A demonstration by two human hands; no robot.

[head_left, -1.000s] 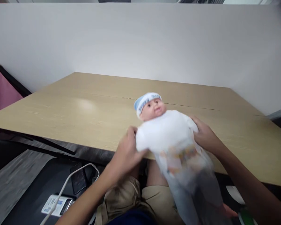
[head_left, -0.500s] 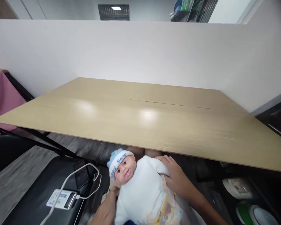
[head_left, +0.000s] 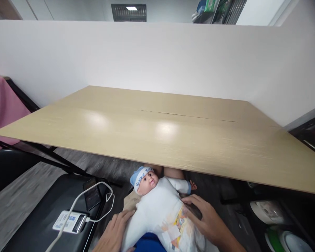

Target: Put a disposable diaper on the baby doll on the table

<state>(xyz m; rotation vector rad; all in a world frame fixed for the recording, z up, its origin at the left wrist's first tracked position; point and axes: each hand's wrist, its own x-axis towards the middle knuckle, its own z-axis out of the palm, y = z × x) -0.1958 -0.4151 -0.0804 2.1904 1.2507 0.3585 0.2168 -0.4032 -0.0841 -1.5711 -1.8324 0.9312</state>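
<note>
A baby doll lies face up across my lap, its head toward the table. It wears a blue and white knit cap with lettering, a white long-sleeved top and a printed diaper. My left hand is closed around the sleeved arm at the doll's left side in the view, with fingers along it and a thumb tip below. On the other side, my right hand has thumb and fingers apart, its fingertips touching the doll's waist by the diaper. The doll's other arm sticks out near the table edge.
A wooden table stands just ahead, against a white partition. To the left, a black seat holds a phone and a power bank with a white cable. Pink cloth hangs farther left.
My left hand has moved from under the doll's head to its arm. My right hand has slid from the shoulder to the waist, uncovering the doll's arm. The head has shifted right.
</note>
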